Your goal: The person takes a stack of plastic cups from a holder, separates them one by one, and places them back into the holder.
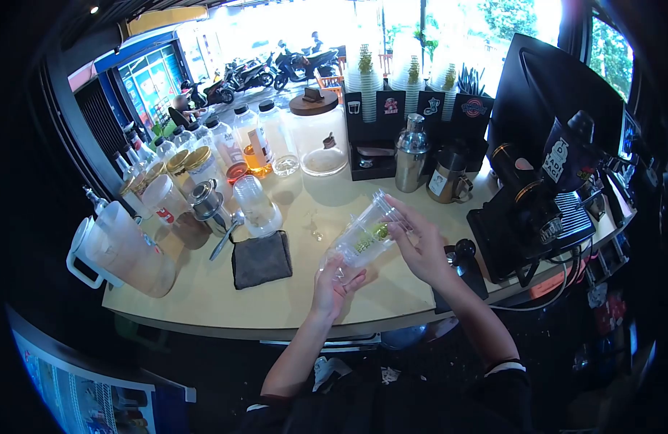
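While tilted above the counter, just right of the dark cloth, the clear plastic cup sits in both hands: left hand wrapped under its base, right hand closed near its rim. Probably light, thin-walled, crushable and slick, so best gripped gently at base and rim.

Beige counter: dark cloth lies flat, spoon just beside it. Left edge: big plastic pitcher. Back row: capped bottles and gold-lid jars. Steel shaker stands next to metal jug. Black grinder on the right. Cup stacks behind.
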### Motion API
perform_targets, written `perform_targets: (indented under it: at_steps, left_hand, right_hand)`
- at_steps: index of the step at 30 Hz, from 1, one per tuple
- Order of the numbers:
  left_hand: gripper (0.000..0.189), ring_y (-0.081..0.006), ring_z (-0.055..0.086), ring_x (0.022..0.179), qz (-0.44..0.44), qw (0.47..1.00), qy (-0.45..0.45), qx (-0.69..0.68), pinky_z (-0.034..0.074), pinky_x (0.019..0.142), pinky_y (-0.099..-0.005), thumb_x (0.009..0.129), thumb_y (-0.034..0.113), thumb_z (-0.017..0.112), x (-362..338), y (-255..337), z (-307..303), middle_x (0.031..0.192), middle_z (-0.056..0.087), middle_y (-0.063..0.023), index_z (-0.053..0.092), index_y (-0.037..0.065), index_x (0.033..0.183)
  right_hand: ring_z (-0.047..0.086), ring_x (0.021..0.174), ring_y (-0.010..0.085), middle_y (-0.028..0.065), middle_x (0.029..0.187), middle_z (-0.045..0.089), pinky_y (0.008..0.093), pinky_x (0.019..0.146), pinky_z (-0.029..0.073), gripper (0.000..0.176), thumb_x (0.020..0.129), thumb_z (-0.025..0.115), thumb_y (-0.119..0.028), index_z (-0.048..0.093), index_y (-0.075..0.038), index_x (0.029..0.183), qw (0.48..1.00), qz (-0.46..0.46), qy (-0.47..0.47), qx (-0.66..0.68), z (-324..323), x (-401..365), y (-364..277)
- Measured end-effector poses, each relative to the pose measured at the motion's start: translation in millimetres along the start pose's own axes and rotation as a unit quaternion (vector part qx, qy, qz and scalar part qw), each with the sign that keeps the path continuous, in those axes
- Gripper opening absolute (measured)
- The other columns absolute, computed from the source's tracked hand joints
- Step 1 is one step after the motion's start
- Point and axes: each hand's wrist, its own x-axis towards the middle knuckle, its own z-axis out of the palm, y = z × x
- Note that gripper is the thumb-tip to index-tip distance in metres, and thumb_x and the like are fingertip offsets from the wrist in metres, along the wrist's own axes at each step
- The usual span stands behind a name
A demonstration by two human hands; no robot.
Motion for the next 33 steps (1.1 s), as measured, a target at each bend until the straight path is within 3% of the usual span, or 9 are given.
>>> perform_targets:
  at_steps: [2,4,5,7,14,16,24,28,33]
  left_hand:
    - [0.047,-0.0277,0.063,0.096,0.012,1.0,-0.01,0.023,0.055,0.081,-0.035,0.09,0.033,0.054,0.5,2.3,-0.9,0.114,0.056,-0.0153,0.043,0.003,0.124]
    - [0.046,-0.0255,0.062,0.099,0.106,0.991,-0.007,0.087,0.054,0.084,-0.0341,0.088,0.024,0.06,2.2,3.7,-2.6,0.113,0.056,-0.0133,0.042,0.001,0.123]
    - [0.046,-0.0255,0.062,0.099,0.107,0.99,-0.006,0.086,0.054,0.084,-0.0341,0.088,0.024,0.06,3.5,4.2,-3.9,0.113,0.056,-0.0133,0.042,0.001,0.123]
    - [0.052,-0.0226,0.062,0.097,0.226,0.957,-0.033,0.177,0.057,0.079,-0.0321,0.08,0.014,0.071,6.0,5.4,-6.4,0.117,0.053,-0.0131,0.043,-0.003,0.12]
    - [0.071,-0.0224,0.05,0.115,0.241,0.944,-0.094,0.204,0.047,0.096,-0.0362,0.069,0.007,0.08,-1.2,14.4,-2.2,0.127,0.042,-0.0121,0.037,0.002,0.125]
    - [0.079,-0.022,0.047,0.119,0.276,0.916,-0.109,0.269,0.044,0.099,-0.0369,0.065,0.008,0.082,-3.6,18.7,0.9,0.126,0.043,-0.0125,0.034,0.003,0.127]
    - [0.078,-0.0231,0.05,0.116,0.273,0.907,-0.097,0.304,0.043,0.099,-0.0363,0.064,0.01,0.084,-1.9,23.2,5.4,0.125,0.048,-0.0134,0.037,0.004,0.126]
    - [0.078,-0.023,0.05,0.116,0.303,0.88,-0.108,0.349,0.043,0.099,-0.0364,0.063,0.01,0.084,0.0,23.4,4.9,0.126,0.047,-0.0135,0.037,0.003,0.125]
    - [0.079,-0.0231,0.05,0.116,0.277,0.9,-0.104,0.321,0.042,0.099,-0.0361,0.062,0.01,0.084,4.3,23.0,3.8,0.126,0.047,-0.0138,0.037,0.003,0.125]
  right_hand:
    - [0.062,0.093,0.0177,0.0127,0.095,0.063,0.0319,0.083,0.048,0.039,0.09,0.052,-0.001,0.043,0.0,0.128,0.999,0.006,0.004,0.045,-1.6,-1.4,7.7]
    - [0.062,0.095,0.0169,0.0118,0.096,0.063,0.0316,0.084,0.047,0.039,0.09,0.052,-0.001,0.043,0.0,0.127,0.996,0.016,-0.002,0.085,-6.5,-2.8,14.7]
    - [0.061,0.096,0.0162,0.0109,0.098,0.063,0.0313,0.085,0.047,0.038,0.089,0.052,-0.001,0.042,-0.001,0.126,0.992,0.027,-0.008,0.124,-8.8,-2.8,16.5]
    - [0.06,0.097,0.0155,0.0107,0.1,0.062,0.0302,0.086,0.046,0.04,0.089,0.052,0.0,0.042,-0.002,0.128,0.988,0.032,-0.024,0.15,-12.7,-4.5,11.8]
    - [0.057,0.099,0.0131,0.0105,0.107,0.058,0.0273,0.085,0.046,0.049,0.09,0.051,0.001,0.037,-0.003,0.137,0.977,0.061,-0.033,0.203,-14.0,-7.0,9.9]
    - [0.056,0.099,0.0125,0.0102,0.107,0.058,0.0269,0.085,0.046,0.049,0.091,0.051,0.001,0.036,-0.002,0.137,0.977,0.061,-0.027,0.204,-11.3,-7.4,9.0]
    - [0.054,0.096,0.0089,0.0097,0.105,0.059,0.0234,0.08,0.046,0.046,0.093,0.049,-0.002,0.036,-0.001,0.137,0.981,0.077,0.011,0.178,5.7,-8.7,0.7]
    - [0.056,0.084,0.0072,0.0099,0.104,0.059,0.0221,0.069,0.048,0.045,0.094,0.049,-0.007,0.036,0.001,0.137,0.983,0.108,0.005,0.145,5.5,-5.6,-1.1]
    - [0.056,0.074,0.0071,0.0105,0.1,0.06,0.0229,0.062,0.049,0.046,0.095,0.049,-0.012,0.036,0.002,0.136,0.984,0.119,-0.005,0.133,6.6,-1.6,-2.3]
